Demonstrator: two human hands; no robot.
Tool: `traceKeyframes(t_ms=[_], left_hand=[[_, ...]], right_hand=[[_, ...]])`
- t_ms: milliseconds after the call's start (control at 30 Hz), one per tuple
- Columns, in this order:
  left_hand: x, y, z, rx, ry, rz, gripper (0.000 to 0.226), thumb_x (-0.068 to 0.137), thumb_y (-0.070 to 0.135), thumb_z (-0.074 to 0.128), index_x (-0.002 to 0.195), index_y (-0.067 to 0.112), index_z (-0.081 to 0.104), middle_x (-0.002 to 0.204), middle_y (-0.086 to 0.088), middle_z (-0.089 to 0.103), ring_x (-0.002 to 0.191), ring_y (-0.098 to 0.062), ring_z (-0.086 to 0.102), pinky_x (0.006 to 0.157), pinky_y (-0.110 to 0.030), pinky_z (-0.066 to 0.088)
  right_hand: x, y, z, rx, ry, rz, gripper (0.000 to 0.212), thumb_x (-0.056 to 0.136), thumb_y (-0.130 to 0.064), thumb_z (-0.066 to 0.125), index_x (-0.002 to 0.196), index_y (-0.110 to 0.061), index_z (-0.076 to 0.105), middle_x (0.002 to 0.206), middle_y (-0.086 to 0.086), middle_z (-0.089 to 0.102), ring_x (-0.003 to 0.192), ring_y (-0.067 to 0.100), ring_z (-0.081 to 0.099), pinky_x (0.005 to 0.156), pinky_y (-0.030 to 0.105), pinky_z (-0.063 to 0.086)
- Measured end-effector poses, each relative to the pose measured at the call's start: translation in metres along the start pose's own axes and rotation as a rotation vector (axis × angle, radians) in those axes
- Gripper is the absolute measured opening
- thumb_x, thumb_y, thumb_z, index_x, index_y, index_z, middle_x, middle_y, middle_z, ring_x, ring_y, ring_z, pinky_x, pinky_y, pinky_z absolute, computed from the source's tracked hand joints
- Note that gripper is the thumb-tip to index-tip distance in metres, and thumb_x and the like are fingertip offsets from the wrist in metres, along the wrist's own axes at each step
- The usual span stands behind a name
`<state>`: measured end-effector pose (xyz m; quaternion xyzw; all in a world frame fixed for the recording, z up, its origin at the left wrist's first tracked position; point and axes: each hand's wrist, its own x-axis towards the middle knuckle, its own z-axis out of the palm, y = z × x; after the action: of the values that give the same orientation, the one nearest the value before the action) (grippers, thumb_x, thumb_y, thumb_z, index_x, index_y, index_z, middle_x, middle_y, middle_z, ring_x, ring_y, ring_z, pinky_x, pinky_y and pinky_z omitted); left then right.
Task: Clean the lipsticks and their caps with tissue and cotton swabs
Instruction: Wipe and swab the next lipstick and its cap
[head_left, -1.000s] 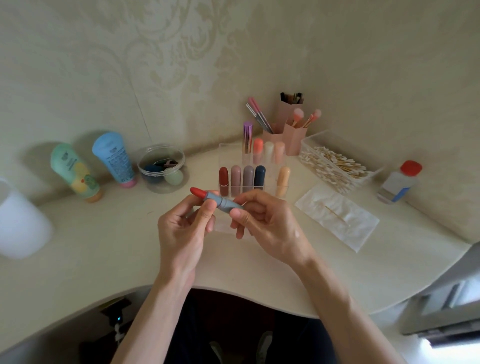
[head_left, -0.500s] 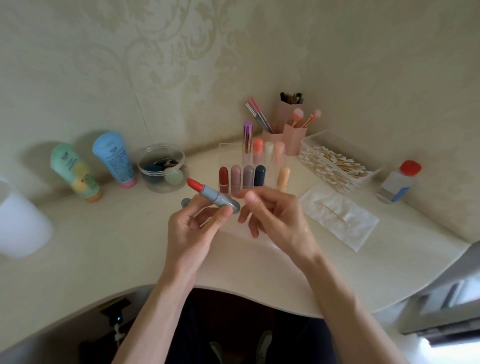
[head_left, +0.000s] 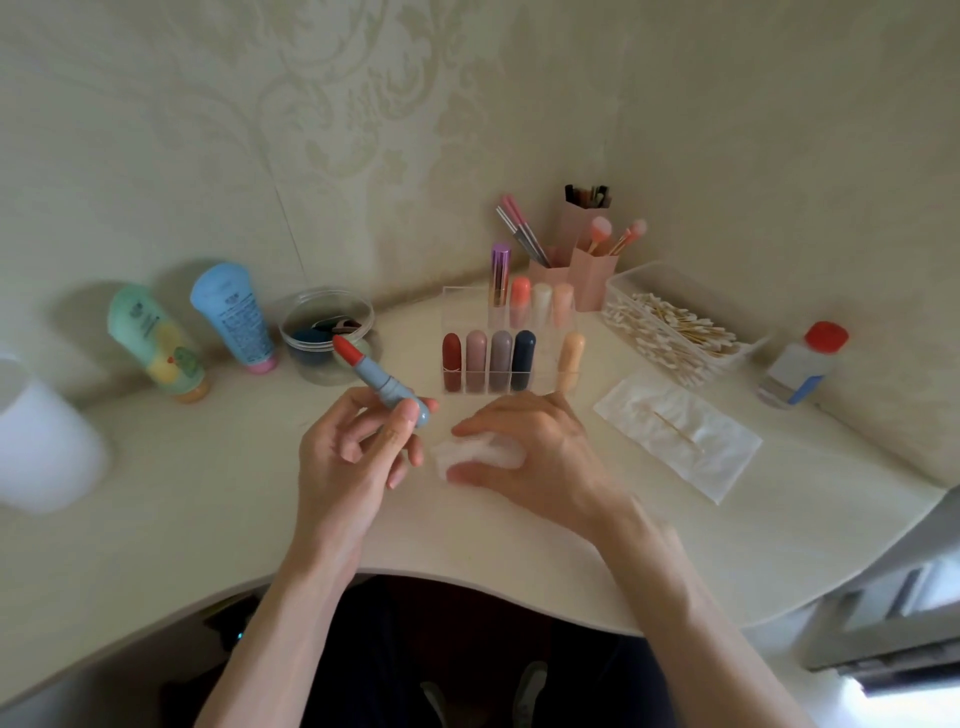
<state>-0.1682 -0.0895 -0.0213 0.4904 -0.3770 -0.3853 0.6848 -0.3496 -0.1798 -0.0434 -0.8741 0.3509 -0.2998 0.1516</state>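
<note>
Red wax shows at the top of the blue-grey lipstick (head_left: 382, 376), which the left hand (head_left: 353, 457) holds above the tabletop (head_left: 208, 493). Its grip is closed round the lower barrel between thumb and fingers, so the tube tilts up and to the left. Just beside it, the right hand (head_left: 535, 447) is down at the tabletop, with thumb and forefinger curled round a folded white tissue (head_left: 480, 457) that lies there. Behind both hands stands a clear organiser (head_left: 454, 306) with capped lipsticks (head_left: 488, 358) upright in its slots. Farther right lies a flat tissue sheet (head_left: 722, 457) bearing a single swab (head_left: 675, 431). Behind the sheet is a clear box (head_left: 621, 288) filled with cotton swabs (head_left: 670, 327), and a red-capped bottle (head_left: 800, 369) stands near it.
</note>
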Motion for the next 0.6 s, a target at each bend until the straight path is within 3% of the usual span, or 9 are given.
traceKeyframes(t_ms=[133,267,333,433,500,600], left_hand=[[-0.001,0.0,0.0,0.005,-0.009,-0.008,0.025,0.091,0.024,0.069,0.1,0.001,0.064,0.098,-0.016,0.078,0.059,-0.02,0.053,0.049,-0.024,0.038],[-0.001,0.0,0.001,0.038,-0.069,-0.024,0.026,0.092,0.024,0.067,0.103,0.0,0.068,0.096,-0.015,0.078,0.058,-0.018,0.05,0.049,-0.023,0.037],[-0.002,0.0,0.002,0.07,-0.113,-0.03,0.027,0.092,0.025,0.067,0.103,0.001,0.07,0.094,-0.014,0.078,0.057,-0.016,0.048,0.05,-0.021,0.037],[-0.002,0.001,0.005,0.085,-0.146,-0.044,0.028,0.091,0.026,0.067,0.105,0.002,0.071,0.092,-0.013,0.077,0.058,-0.017,0.048,0.051,-0.021,0.038],[-0.003,0.0,0.007,0.082,-0.162,-0.054,0.028,0.091,0.026,0.067,0.106,0.002,0.071,0.093,-0.014,0.077,0.058,-0.017,0.049,0.051,-0.022,0.038],[-0.003,-0.002,0.01,0.092,-0.18,-0.076,0.029,0.092,0.024,0.066,0.109,0.001,0.071,0.094,-0.015,0.078,0.058,-0.017,0.049,0.051,-0.022,0.038]], right_hand=[[-0.001,0.002,0.0,-0.088,0.024,-0.057,0.024,0.092,-0.058,0.063,0.095,-0.04,0.079,0.104,-0.021,0.076,0.102,0.009,0.066,0.096,0.039,0.04],[-0.004,0.002,-0.011,-0.039,0.188,0.082,0.023,0.096,-0.052,0.064,0.1,-0.035,0.08,0.102,-0.02,0.076,0.101,0.007,0.066,0.096,0.036,0.037],[-0.005,-0.001,-0.017,0.217,0.249,0.133,0.012,0.098,-0.036,0.072,0.104,-0.03,0.08,0.099,-0.02,0.077,0.096,0.002,0.069,0.093,0.031,0.045],[-0.005,-0.005,-0.026,0.634,0.25,0.24,0.016,0.099,-0.017,0.073,0.114,-0.017,0.078,0.094,-0.012,0.079,0.084,0.0,0.068,0.08,0.017,0.048],[-0.006,-0.004,-0.029,0.795,0.232,0.304,0.019,0.1,-0.017,0.07,0.116,-0.011,0.076,0.094,-0.002,0.081,0.082,0.005,0.069,0.076,0.019,0.048],[-0.008,-0.003,-0.03,0.864,0.202,0.349,0.019,0.099,-0.02,0.07,0.114,-0.01,0.076,0.101,0.004,0.082,0.093,0.014,0.074,0.083,0.027,0.052]])
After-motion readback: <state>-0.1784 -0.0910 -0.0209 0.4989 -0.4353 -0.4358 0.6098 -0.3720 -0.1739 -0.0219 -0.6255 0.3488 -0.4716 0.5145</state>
